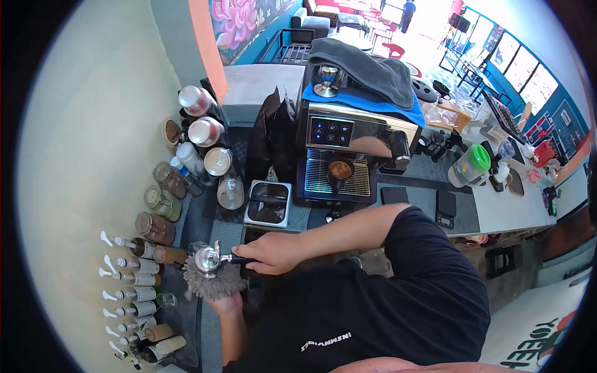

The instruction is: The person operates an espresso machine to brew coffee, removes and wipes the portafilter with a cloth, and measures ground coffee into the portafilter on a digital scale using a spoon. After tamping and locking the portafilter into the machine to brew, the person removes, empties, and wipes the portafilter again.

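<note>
My right hand (273,252) is wrapped round the black handle of a metal portafilter (208,261), held over the left part of the counter. Below it, my left hand (229,303) holds a fluffy grey cloth (208,286) bunched against the underside of the portafilter; most of its fingers are hidden by the cloth. To the upper right, a dark cup of coffee (340,171) sits on the drip tray (311,177) of the espresso machine (364,133). A steel container (268,204) stands just above my right hand.
Pump bottles (144,265) and jars (155,228) line the wall at the left. Cups, a black bag (270,140) and a green-lidded pitcher (469,165) stand on the counter. A scale (445,208) lies near its front edge. A person (407,15) is far off in the background.
</note>
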A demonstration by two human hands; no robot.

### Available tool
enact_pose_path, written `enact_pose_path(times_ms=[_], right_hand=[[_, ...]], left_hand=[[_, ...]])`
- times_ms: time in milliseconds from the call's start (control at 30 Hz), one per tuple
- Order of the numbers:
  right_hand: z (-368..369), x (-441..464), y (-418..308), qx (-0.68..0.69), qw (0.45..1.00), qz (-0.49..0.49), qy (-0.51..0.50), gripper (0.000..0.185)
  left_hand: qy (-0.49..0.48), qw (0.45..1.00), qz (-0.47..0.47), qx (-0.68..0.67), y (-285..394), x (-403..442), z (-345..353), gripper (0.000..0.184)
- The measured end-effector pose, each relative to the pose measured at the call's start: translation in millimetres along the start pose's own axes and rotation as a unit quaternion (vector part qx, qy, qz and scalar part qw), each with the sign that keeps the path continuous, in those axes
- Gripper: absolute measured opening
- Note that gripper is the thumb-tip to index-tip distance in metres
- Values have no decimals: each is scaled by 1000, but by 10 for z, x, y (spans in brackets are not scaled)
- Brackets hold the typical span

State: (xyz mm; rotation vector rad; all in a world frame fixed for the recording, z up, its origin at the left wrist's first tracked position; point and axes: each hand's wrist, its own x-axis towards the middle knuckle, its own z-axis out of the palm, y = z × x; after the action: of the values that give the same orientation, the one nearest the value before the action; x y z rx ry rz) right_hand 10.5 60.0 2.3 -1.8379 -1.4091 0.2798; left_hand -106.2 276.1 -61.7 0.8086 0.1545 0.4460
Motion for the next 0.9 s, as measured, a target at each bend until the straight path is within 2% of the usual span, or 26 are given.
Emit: enact_pose_path(times_ms=[100,167,200,300,333,367,433,467,567,600,700,733,800,867,900], right_hand=[[-330,79,-1,-134,986,-98,-27,56],[-641,143,-60,-230,959,-139,-87,54],[-719,183,-61,-268,944,-166,-100,50],[-827,282,-118,-336,897,-249,-143,47],[-821,289,-134,-346,889,-252,-163,47],[-798,286,-153,-356,880,-254,-184,47],[-762,238,-170,-361,876,-242,-208,46],[-743,180,-161,-356,881,-228,-212,46],[-657,4,-51,-346,899,-191,-187,46],[-612,-60,0,-343,906,-178,-172,47],[-418,-231,100,-314,934,-127,-115,46],[-347,-278,137,-295,946,-106,-87,47],[-165,-357,168,-255,964,-62,-27,49],[85,-370,99,-177,983,31,25,49],[225,-367,66,-138,986,76,51,50]], left_hand=[[0,994,-102,-31,464,100,244,49],[-69,974,-214,35,662,387,-173,49],[-29,957,-287,27,737,480,-206,49],[-61,887,-370,269,763,582,-27,48],[-99,874,-434,194,762,594,28,47],[-102,856,-465,203,631,615,-29,45],[-137,837,-465,252,554,506,182,49],[-101,844,-451,273,480,439,247,47],[-48,885,-419,199,205,384,67,46],[-67,895,-403,181,117,392,-37,48],[-1,938,-335,86,19,317,92,48],[30,944,-312,105,40,303,152,44],[47,965,-257,15,-24,327,117,43],[46,974,-217,-44,-118,418,-18,40],[91,975,-198,-43,-105,411,125,41]])
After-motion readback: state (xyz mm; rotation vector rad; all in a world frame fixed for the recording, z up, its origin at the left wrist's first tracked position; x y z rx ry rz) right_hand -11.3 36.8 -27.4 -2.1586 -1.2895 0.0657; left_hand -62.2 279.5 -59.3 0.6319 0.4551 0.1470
